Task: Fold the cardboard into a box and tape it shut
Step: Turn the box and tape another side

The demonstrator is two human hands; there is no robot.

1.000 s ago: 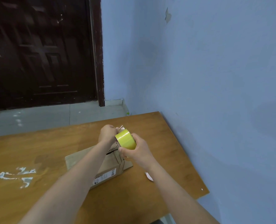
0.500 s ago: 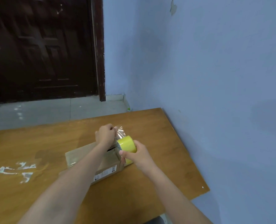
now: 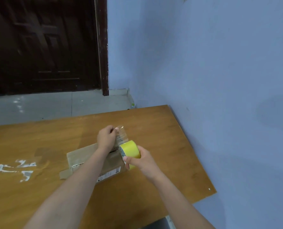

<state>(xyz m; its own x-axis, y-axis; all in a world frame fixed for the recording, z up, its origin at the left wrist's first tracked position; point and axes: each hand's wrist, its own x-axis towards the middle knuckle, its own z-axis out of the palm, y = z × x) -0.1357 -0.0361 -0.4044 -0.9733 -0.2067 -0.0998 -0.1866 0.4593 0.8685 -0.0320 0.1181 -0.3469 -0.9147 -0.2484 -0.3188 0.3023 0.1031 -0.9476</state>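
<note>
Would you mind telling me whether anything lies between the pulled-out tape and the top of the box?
Only the left forearm, which crosses over the cardboard box; the tape strip, pinched by the left hand, hangs above its far end.

I see soft, even, dimmish light; the door (image 3: 43, 45) goes nearly black, edges bend, and everything looks slightly blurred.

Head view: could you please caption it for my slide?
Left hand pulls clear tape from yellow roll in right hand, above cardboard box.
</note>
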